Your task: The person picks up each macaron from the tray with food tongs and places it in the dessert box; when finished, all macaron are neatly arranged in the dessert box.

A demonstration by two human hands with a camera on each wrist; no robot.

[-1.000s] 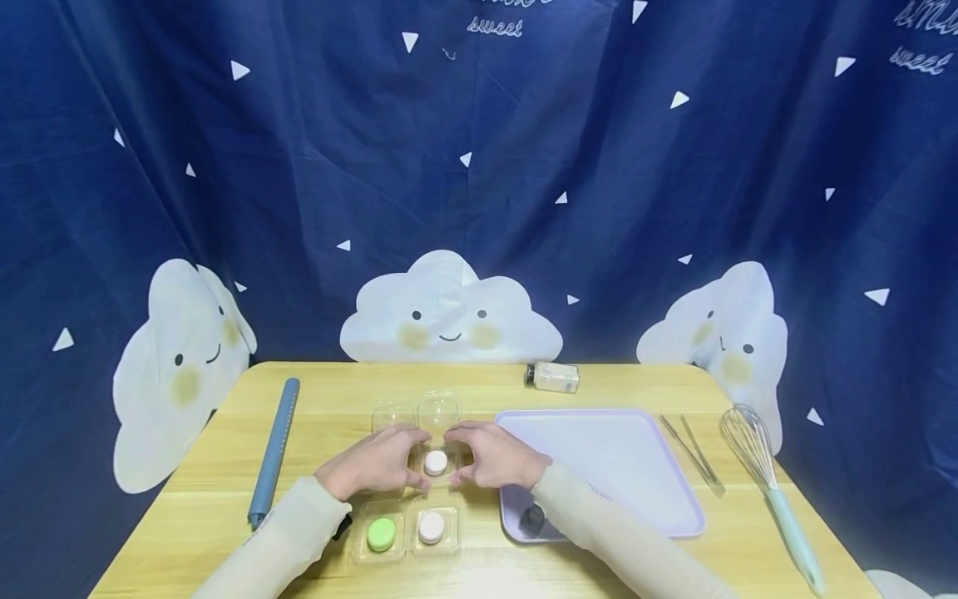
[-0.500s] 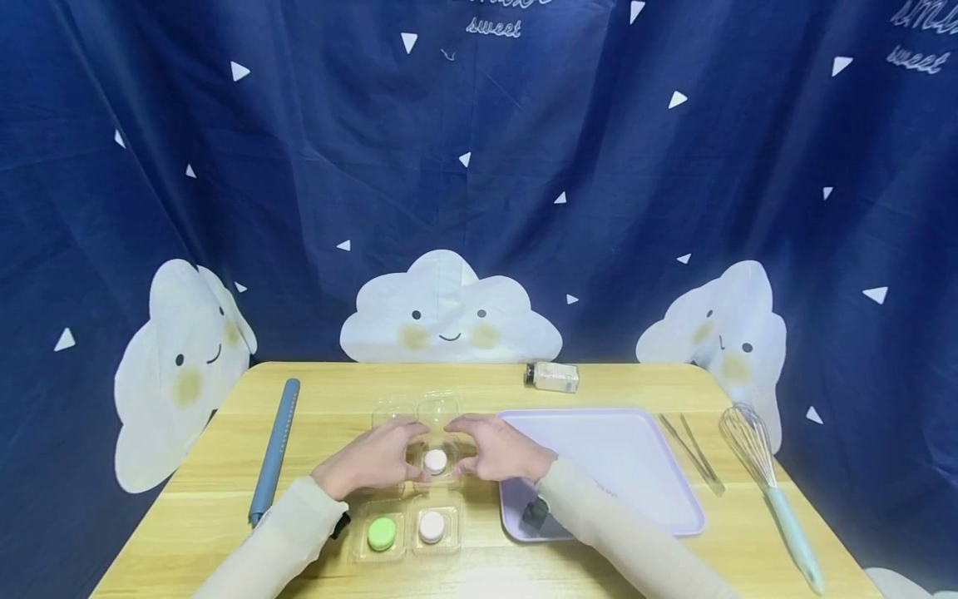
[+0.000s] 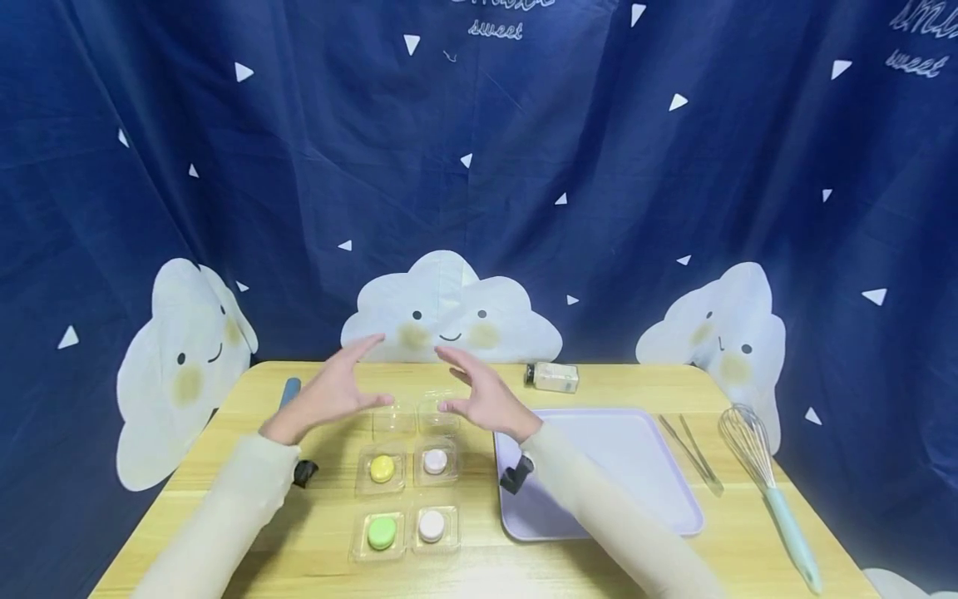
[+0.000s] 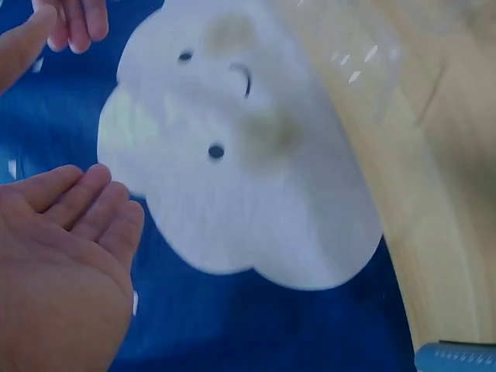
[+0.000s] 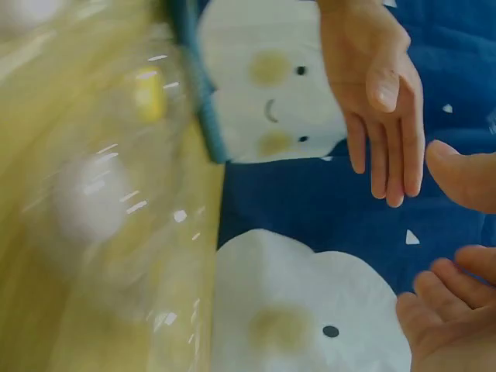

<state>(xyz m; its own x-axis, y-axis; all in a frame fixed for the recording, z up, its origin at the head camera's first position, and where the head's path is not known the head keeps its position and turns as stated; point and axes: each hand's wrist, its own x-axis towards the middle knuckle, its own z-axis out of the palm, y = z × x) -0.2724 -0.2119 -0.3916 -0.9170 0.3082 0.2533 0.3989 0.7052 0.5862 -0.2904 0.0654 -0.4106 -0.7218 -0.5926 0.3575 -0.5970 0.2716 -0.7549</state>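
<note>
My left hand (image 3: 333,391) and right hand (image 3: 486,395) are raised above the far part of the table, palms facing each other. Their fingers are extended, with a gap between the hands and nothing held. Below them lie clear plastic boxes (image 3: 405,482) in two columns. A yellow macaron (image 3: 382,468) and a pale macaron (image 3: 435,462) sit in the middle row. Nearer are a green macaron (image 3: 382,532) and another pale macaron (image 3: 431,526). Two clear plastic shapes (image 3: 438,413) stand behind; whether they are lids or boxes, I cannot tell.
A lilac tray (image 3: 599,474) lies right of the boxes, with tongs (image 3: 692,453) and a whisk (image 3: 771,491) beyond it. A black-capped jar (image 3: 554,377) lies at the back edge. The blue rolling pin (image 3: 291,389) at left is mostly hidden by my arm.
Both hands have lifted away from the box with the middle pale macaron, rising and moving toward the back, with more space between them. The yellow macaron, previously covered by my left hand, now shows.
</note>
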